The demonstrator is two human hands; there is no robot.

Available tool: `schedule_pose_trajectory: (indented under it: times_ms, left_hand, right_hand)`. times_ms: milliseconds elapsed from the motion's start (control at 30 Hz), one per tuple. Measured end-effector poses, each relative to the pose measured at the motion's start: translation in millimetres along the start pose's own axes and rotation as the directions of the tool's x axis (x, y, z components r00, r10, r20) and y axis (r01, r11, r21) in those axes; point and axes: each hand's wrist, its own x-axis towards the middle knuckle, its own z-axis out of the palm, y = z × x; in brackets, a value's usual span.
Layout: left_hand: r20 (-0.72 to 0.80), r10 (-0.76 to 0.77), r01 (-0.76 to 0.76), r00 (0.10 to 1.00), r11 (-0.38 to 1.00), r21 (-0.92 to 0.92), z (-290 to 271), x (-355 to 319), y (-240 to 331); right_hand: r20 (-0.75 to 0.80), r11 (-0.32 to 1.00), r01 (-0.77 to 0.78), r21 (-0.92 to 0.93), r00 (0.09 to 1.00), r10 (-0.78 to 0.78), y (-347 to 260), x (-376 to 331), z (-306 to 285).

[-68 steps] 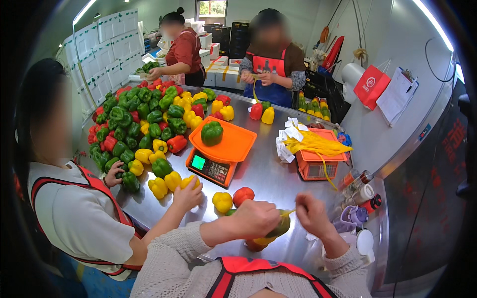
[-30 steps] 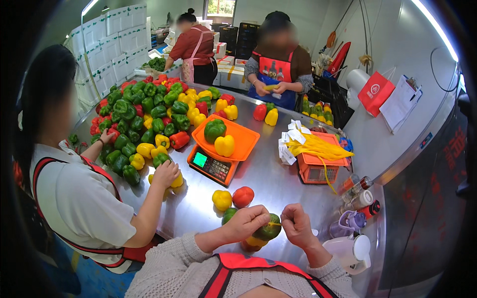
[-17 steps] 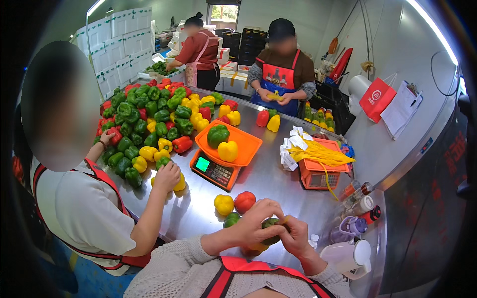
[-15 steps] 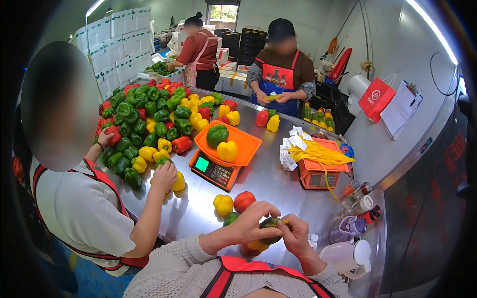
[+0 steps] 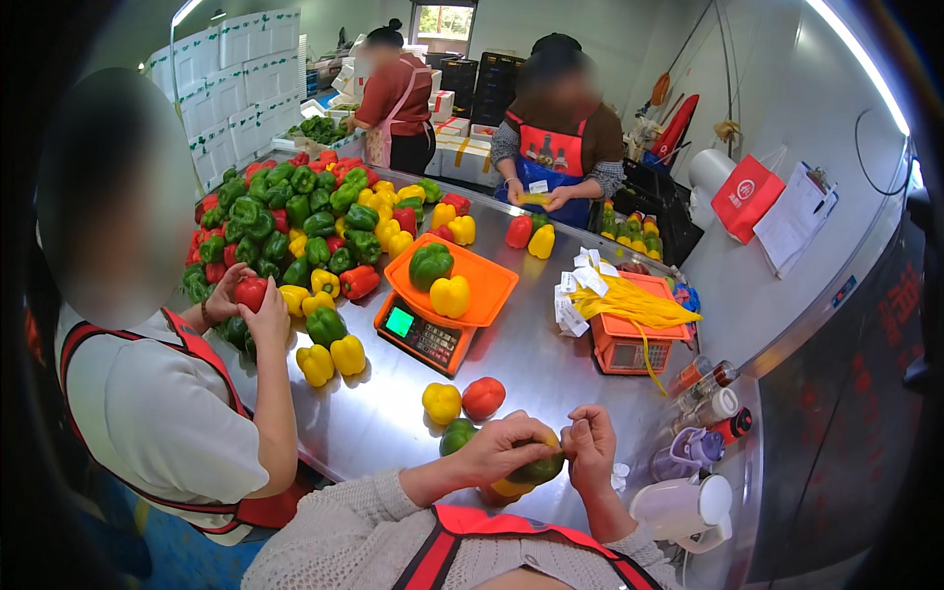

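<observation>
1. The left hand (image 5: 511, 447) has its fingers clamped on a green pepper (image 5: 540, 471) above the steel table (image 5: 393, 433).
2. The right hand (image 5: 590, 447) curls just beside (whether its fingers pinch anything, I cannot tell).

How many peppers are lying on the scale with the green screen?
2 on its orange tray: a green pepper at the back, a yellow pepper nearer the camera.

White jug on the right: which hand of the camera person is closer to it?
The right hand. It is up and left of the white jug; the left hand is farther left, at a green pepper.
</observation>
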Motion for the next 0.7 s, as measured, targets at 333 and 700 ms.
schedule_pose_trajectory:
  times_ms: [333,700]
  left_hand:
    - [0.078,-0.195,0.210,0.978,0.914,-0.348,5,7,3]
    - [0.052,0.027,-0.042,0.998,0.955,0.295,-1,15,21]
  right_hand:
    - [0.046,0.978,0.014,0.209,0.999,-0.024,-15,-6,1]
    - [0.430,0.764,0.525,-0.374,0.829,-0.359,-49,1,18]
